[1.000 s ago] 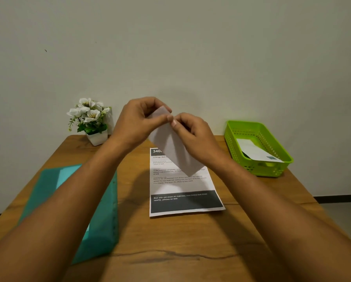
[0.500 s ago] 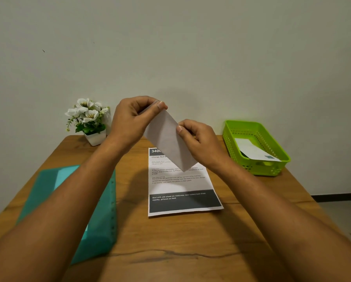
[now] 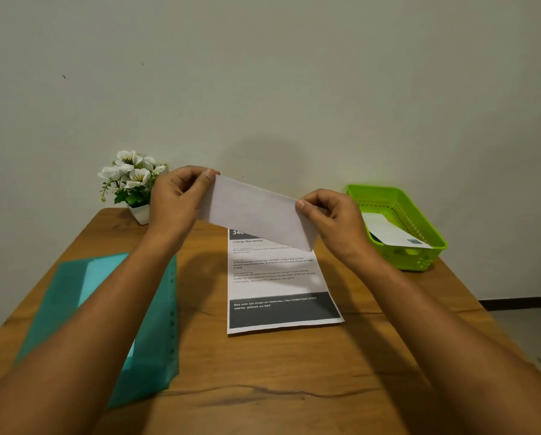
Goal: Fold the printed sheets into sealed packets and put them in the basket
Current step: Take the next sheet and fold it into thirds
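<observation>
I hold a folded white packet [image 3: 256,213] in the air above the table, its long edge sloping down to the right. My left hand [image 3: 178,199] pinches its upper left corner. My right hand [image 3: 332,218] pinches its right end. Under it a printed sheet [image 3: 278,284] with black text and a dark band lies flat on the wooden table [image 3: 262,372]. At the right stands the green basket [image 3: 419,215] with one white folded packet [image 3: 391,232] inside.
A teal plastic folder [image 3: 112,309] lies on the table's left side, partly under my left forearm. A small white pot of white flowers [image 3: 131,183] stands at the back left against the wall. The table's right edge drops to the floor.
My hands have moved apart along the packet. My right hand slid from near the top corner to the right end, and the packet turned from steeply tilted to nearly level.
</observation>
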{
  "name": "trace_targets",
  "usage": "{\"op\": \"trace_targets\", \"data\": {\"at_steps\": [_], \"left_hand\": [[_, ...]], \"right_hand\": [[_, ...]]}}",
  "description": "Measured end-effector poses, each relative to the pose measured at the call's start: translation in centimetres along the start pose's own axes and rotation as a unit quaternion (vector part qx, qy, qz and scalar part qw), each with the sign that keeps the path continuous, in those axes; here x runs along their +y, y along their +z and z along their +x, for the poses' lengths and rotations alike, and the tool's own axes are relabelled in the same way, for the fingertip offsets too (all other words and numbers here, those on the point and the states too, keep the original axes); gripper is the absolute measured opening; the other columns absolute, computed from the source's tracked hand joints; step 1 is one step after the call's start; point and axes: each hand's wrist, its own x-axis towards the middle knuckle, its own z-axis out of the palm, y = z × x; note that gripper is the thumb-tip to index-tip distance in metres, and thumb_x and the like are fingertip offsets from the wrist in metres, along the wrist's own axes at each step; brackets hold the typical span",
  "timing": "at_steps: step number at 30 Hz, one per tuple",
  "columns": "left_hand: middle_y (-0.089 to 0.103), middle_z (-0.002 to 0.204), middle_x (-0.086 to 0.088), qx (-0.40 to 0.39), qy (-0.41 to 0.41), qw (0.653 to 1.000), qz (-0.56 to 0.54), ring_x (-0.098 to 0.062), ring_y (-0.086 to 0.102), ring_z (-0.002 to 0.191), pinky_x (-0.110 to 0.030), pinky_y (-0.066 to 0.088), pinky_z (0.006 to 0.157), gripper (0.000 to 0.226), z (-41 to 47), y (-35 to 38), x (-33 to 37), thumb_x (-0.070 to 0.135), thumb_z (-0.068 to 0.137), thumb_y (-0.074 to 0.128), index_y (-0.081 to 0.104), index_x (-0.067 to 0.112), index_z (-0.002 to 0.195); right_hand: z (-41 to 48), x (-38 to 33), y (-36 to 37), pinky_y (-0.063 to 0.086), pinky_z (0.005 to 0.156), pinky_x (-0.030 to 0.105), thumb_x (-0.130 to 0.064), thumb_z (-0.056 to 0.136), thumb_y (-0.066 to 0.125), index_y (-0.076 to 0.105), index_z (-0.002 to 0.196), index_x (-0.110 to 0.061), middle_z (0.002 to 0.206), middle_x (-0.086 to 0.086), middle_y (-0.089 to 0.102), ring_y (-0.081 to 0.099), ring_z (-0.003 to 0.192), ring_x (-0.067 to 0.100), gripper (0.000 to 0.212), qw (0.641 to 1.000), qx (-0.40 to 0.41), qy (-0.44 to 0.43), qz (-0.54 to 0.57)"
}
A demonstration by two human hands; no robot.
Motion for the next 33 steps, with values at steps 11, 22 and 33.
{"op": "trace_targets", "data": {"at_steps": [11, 22, 33], "left_hand": [[0.075, 0.096, 0.013, -0.140, 0.246, 0.936, 0.211, -0.004, 0.066, 0.091, -0.033, 0.054, 0.082, 0.019, -1.2, 4.2, 3.3, 0.040, 0.096, 0.068, 0.076, 0.026, 0.106], [0.076, 0.087, 0.014, -0.134, 0.109, 0.983, 0.057, -0.005, 0.071, 0.088, -0.030, 0.055, 0.076, 0.002, -1.7, 3.9, 2.2, 0.025, 0.090, 0.079, 0.080, 0.024, 0.091], [0.078, 0.091, 0.009, -0.102, 0.038, 0.994, -0.033, -0.010, 0.071, 0.089, -0.031, 0.052, 0.078, 0.006, -2.1, 2.9, 0.6, 0.022, 0.089, 0.080, 0.078, 0.027, 0.087]], "right_hand": [[0.7, -5.5, 1.0, 0.053, 0.073, 0.034, -0.029, 0.097, 0.068, 0.077, 0.097, -0.018, 0.092, -0.006, 0.075, 0.067, 0.085, 0.013, 0.015, 0.972, -0.004, -0.160, -0.173], [0.9, -4.8, 0.5, 0.047, 0.063, 0.025, -0.024, 0.099, 0.068, 0.074, 0.086, -0.016, 0.077, -0.008, 0.070, 0.063, 0.073, 0.006, 0.016, 0.996, -0.004, -0.089, -0.019], [0.7, -3.2, 0.0, 0.054, 0.069, 0.033, -0.020, 0.100, 0.065, 0.078, 0.095, -0.017, 0.083, -0.006, 0.075, 0.067, 0.076, 0.011, 0.015, 0.997, -0.017, -0.070, -0.013]]}}
